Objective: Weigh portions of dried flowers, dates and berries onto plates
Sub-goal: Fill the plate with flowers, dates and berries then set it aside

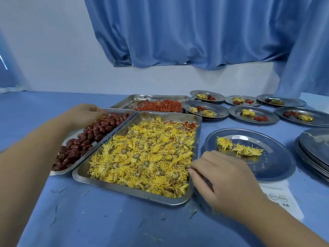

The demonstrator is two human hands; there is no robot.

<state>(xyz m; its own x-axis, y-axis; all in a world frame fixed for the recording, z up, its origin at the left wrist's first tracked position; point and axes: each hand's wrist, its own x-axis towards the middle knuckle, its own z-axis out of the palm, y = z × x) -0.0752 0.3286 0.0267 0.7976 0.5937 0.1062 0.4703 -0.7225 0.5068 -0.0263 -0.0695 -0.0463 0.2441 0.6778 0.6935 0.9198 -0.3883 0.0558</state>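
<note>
A steel tray (110, 182) heaped with yellow dried flowers (142, 157) lies in front of me. To its left a tray of dark red dates (89, 139) runs back, and a tray of orange-red berries (158, 106) stands behind. My left hand (83, 114) rests with curled fingers at the far end of the date tray; whether it holds a date is hidden. My right hand (222, 177) is at the flower tray's right edge, fingertips touching the flowers. Just right of it a round plate (277, 168) carrying two flowers (238, 147) sits on a white scale (281, 198).
Several filled plates (252, 114) with flowers, dates and berries line the back right. A stack of bare plates (316, 148) stands at the right edge. Blue cloth covers the table; blue curtains (178, 32) hang on the wall behind. Petal scraps litter the near cloth.
</note>
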